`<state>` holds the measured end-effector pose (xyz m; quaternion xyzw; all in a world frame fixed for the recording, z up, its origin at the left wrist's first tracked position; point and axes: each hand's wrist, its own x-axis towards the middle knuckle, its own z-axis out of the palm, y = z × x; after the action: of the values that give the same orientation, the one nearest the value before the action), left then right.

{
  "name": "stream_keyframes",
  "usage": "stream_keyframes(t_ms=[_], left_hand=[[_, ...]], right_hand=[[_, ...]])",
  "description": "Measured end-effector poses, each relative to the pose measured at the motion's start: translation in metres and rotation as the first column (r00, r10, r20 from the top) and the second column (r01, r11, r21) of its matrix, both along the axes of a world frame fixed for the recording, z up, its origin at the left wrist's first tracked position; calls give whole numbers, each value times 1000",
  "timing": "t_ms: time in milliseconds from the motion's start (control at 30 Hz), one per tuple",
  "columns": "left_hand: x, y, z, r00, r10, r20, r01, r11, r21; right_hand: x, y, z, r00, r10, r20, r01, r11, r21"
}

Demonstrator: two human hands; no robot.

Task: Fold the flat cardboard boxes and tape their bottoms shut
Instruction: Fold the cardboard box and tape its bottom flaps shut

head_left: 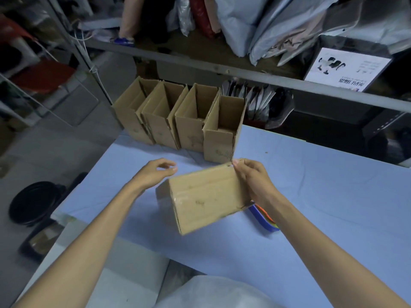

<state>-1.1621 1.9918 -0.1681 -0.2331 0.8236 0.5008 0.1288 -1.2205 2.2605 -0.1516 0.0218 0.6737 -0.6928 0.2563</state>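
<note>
A folded brown cardboard box (pixel 205 197) is held tilted above the blue table cover (pixel 322 196), one long side facing me. My right hand (pixel 253 182) grips its right end, thumb and fingers curled over the top corner. My left hand (pixel 155 172) hovers just off the box's upper left corner, fingers loosely curled, holding nothing. Behind it, several upright open-topped boxes (pixel 178 116) stand in a row at the table's far edge.
A blue tray-like thing (pixel 264 221) with orange inside lies under the box's right end. A grey metal shelf rail (pixel 244 73) crosses behind the boxes, with bagged goods and a white printed box (pixel 347 68) on it. A black round bin (pixel 33 202) sits on the floor at the left.
</note>
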Motion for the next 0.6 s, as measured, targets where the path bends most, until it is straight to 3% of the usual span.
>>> stream_keyframes(t_ms=[100, 167, 267, 367, 433, 533, 600], left_hand=[[6, 8, 26, 990, -96, -101, 125, 935, 332], [9, 8, 32, 976, -144, -166, 199, 897, 394], [16, 13, 35, 931, -296, -213, 353, 878, 324], [17, 23, 23, 922, -316, -225, 337, 940, 59], [13, 22, 11, 935, -276, -223, 283, 959, 0], [-6, 17, 4, 949, -275, -154, 283, 959, 34], [-25, 28, 2, 948, -271, -168, 261, 962, -79]], right_hand=[[-17, -11, -16, 953, -175, 246, 166, 984, 57], [-19, -15, -26, 861, -261, 435, 234, 965, 117], [-18, -23, -31, 739, -292, 608, 278, 953, 120], [-9, -29, -38, 675, -331, 660, 338, 933, 122], [-2, -31, -43, 663, -352, 661, 348, 926, 144], [-1, -31, -59, 685, -429, 588, 386, 899, 206], [-1, -26, -72, 667, -495, 558, 448, 864, 231]])
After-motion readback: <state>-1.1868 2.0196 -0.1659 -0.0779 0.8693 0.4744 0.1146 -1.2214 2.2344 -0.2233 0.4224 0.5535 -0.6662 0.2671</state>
